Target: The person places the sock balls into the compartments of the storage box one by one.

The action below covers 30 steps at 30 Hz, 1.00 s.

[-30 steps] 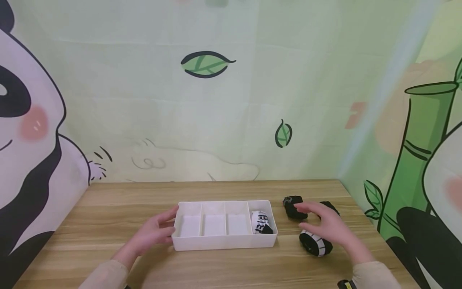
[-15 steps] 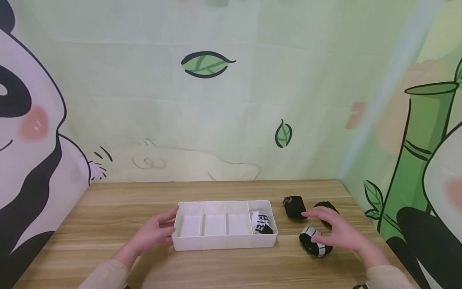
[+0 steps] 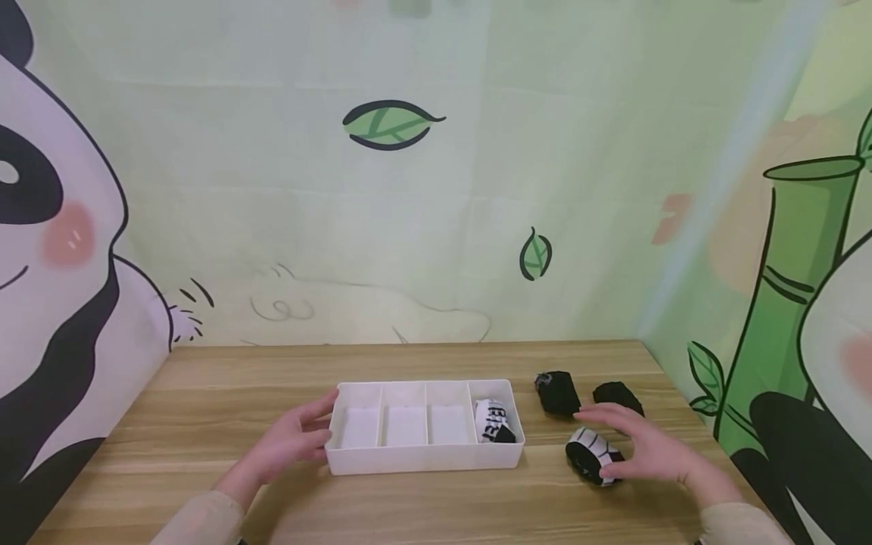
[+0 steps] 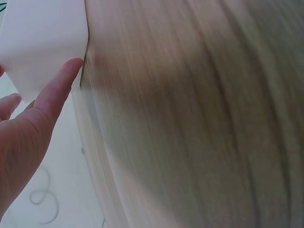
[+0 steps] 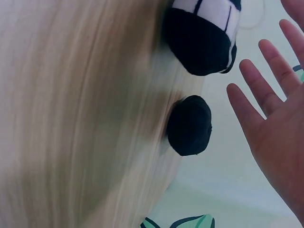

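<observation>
From my station I record the box [image 3: 422, 459] as smooth white plastic, matt with a faint sheen. The rolled bundle [image 3: 492, 418] inside it is soft printed cloth, as is the black-and-white roll [image 3: 594, 453] outside. The near black bundle [image 3: 557, 393] and far black bundle [image 3: 618, 396] appear to be matt knitted fabric, the weave too small for me to confirm. I note the tabletop [image 3: 422, 511] as smooth, wood-grained, low in gloss; the backdrop [image 3: 259, 151], lightly creased printed cloth; the left sleeve [image 3: 203, 518], plain matt fabric.
</observation>
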Motion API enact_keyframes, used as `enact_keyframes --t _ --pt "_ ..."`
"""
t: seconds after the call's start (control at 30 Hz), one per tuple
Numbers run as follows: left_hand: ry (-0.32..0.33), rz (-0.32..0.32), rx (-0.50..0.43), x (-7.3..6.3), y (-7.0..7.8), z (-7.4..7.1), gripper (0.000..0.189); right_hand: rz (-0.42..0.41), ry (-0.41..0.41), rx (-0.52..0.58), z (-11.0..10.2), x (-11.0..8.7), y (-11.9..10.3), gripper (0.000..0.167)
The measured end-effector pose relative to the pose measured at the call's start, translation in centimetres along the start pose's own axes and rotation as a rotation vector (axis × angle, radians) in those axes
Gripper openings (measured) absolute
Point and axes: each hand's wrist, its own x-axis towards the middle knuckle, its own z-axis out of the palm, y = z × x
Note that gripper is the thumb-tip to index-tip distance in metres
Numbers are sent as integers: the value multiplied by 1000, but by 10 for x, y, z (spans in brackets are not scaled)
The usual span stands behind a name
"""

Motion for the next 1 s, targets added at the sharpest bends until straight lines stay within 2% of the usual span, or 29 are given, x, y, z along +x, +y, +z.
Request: enact_keyframes --t 0.3,0.6,0.73,1.0 --pt "-16 8 -26 0 0 1 69 -71 -39 69 9 -6 11 73" --pt "-35 24 -54 0 -2 0 69 -24 -80 61 12 -8 13 76" --pt "-30 19 -54 0 -2 0 69 -20 -81 68 14 -8 13 77" --pt "-25 15 -49 0 -2 0 69 -22 -53 9 18 -10 12 79"
